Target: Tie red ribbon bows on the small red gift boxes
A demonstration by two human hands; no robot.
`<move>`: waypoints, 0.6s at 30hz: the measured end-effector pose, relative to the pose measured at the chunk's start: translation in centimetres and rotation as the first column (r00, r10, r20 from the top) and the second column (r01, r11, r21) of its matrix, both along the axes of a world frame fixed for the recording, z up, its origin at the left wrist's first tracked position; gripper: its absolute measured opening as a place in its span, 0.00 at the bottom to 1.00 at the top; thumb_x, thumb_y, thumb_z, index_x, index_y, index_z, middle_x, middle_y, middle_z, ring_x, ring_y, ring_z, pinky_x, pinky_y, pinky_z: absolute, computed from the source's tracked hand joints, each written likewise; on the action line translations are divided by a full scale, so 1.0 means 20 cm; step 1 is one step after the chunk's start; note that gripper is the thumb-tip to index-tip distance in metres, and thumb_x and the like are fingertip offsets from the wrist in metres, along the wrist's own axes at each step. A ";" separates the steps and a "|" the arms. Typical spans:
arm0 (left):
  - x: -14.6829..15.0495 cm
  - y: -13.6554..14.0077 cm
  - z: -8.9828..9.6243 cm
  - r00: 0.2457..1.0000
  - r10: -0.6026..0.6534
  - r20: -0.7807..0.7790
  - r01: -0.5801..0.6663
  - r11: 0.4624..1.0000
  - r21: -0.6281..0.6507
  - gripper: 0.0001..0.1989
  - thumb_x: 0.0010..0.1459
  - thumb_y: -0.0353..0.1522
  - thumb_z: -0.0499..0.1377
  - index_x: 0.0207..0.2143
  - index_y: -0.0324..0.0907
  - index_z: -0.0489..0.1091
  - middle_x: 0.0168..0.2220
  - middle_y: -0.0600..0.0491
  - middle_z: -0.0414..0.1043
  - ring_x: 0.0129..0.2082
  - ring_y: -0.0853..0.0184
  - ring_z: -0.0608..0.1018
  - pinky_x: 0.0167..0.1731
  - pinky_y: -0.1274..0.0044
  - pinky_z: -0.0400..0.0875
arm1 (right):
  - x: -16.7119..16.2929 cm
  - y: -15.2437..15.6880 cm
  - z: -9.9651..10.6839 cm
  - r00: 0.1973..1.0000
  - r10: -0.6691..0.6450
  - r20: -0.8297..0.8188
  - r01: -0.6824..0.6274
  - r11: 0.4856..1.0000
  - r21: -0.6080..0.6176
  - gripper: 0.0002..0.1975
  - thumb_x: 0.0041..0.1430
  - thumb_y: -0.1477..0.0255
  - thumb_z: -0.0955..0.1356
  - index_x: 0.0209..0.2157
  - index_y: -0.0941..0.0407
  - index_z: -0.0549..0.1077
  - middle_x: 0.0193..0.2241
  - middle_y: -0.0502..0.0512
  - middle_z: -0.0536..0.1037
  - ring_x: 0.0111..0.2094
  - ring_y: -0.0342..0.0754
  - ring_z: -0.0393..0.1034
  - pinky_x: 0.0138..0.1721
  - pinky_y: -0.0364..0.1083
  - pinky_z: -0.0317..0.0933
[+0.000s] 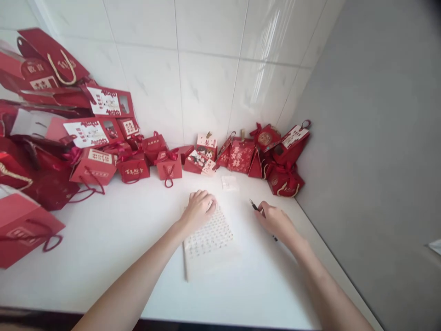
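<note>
A thin notebook [213, 241] with lines of handwriting lies on the white table, its lower part blank. At its top edge rests my left hand [200, 207], fingers curled down on the page and covering the upper corner. My right hand [275, 221] is closed round a black pen [255, 206], to the right of the notebook. The pen's metal tip points up and left, apart from the paper, and its far end shows below the hand. Just beyond the notebook is a small whitish, see-through piece [229, 183] that I cannot identify.
Red gift boxes [168, 164] line the back of the white table [138, 257]. More red boxes and bags [93, 133] are piled at the left, and another group [243, 154] fills the back right. A tiled wall [206, 87] stands behind, a grey panel [372, 151] on the right.
</note>
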State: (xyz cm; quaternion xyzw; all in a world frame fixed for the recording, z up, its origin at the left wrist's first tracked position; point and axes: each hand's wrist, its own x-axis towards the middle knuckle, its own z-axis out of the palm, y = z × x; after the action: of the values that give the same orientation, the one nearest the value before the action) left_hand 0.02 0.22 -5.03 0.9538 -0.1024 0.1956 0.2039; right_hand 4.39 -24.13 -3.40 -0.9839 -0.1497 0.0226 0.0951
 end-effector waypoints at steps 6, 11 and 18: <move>0.00 0.01 0.01 1.000 -0.019 -0.016 0.019 1.000 -0.003 0.11 0.59 0.29 0.45 0.27 0.42 0.64 0.30 0.53 0.68 0.36 0.64 0.69 0.40 0.69 0.59 | 0.03 0.02 0.00 0.998 0.051 0.048 -0.067 0.501 0.863 0.17 0.54 0.60 0.59 0.39 0.57 0.67 0.22 0.53 0.72 0.24 0.50 0.69 0.31 0.48 0.63; -0.02 -0.02 0.00 0.997 -0.078 -0.003 0.078 0.997 -0.010 0.11 0.59 0.28 0.45 0.27 0.42 0.63 0.30 0.53 0.69 0.35 0.64 0.69 0.39 0.70 0.60 | 0.07 0.00 -0.01 0.995 0.096 0.018 -0.033 0.162 0.986 0.18 0.50 0.57 0.67 0.35 0.54 0.60 0.41 0.64 0.75 0.46 0.56 0.70 0.43 0.53 0.64; -0.03 -0.03 0.01 0.993 -0.120 0.001 0.120 0.993 -0.001 0.11 0.59 0.27 0.45 0.27 0.41 0.64 0.30 0.52 0.69 0.34 0.64 0.69 0.39 0.70 0.60 | 0.35 -0.07 0.00 0.808 -0.329 0.488 -0.101 0.739 0.666 0.13 0.53 0.62 0.62 0.32 0.54 0.54 0.53 0.75 0.63 0.57 0.61 0.54 0.51 0.60 0.52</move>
State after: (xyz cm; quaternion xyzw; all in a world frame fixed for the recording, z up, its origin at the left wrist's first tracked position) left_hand -0.57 -0.46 -4.91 0.9457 -0.1596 0.1833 0.2159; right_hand 11.30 -25.44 -3.42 -0.8505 -0.1054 -0.3373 0.3896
